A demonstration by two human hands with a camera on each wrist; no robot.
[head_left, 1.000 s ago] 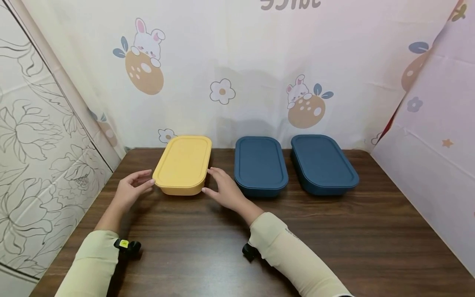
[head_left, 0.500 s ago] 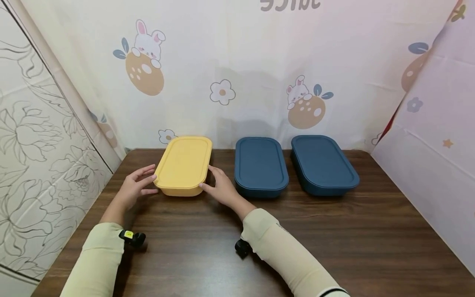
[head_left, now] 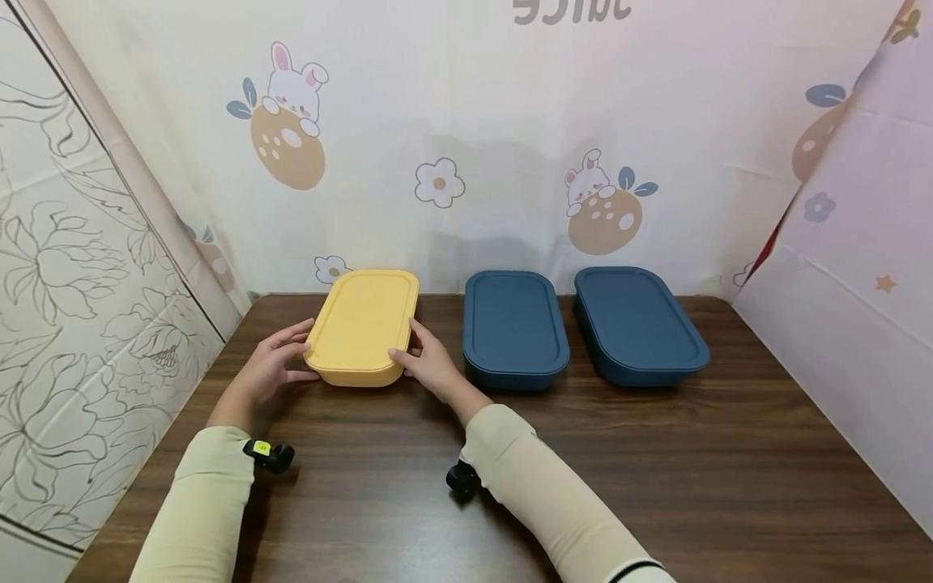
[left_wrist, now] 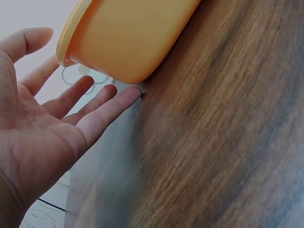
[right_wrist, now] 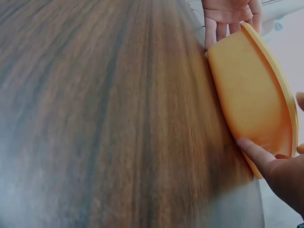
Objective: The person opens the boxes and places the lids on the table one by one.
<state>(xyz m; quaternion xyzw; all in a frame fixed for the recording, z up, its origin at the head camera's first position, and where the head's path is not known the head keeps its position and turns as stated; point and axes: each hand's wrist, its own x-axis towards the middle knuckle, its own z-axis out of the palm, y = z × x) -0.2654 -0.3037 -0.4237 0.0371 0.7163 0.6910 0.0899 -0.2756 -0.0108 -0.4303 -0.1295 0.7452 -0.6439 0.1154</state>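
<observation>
Hands: left hand (head_left: 273,364) spread, fingers extended, holding nothing, at the yellow box's left side; contact unclear. Right hand (head_left: 432,370) loosely open, thumb at lid edge, one straight finger touching the side wall. Yellow box (head_left: 364,320), lidded, on bench (head_left: 350,502), between both hands. Right of right hand: first blue box (head_left: 513,320), near; second blue box (head_left: 640,320), farther.

I count 1 yellow container (head_left: 363,324) & 2 blue containers (head_left: 514,324), i.e. 3 lidded pcs. tot. on 1 table (head_left: 656,470). My side: 1 L hand (head_left: 273,364) & 1 R hand (head_left: 432,368), 2 tot.; 2 sleeves (head_left: 204,502); 2 wrist cams (head_left: 279,459), 1 per sleeve. Printed in bkgd., head view: 2 rabbits (head_left: 297,89), 1 star (head_left: 885,283).
</observation>
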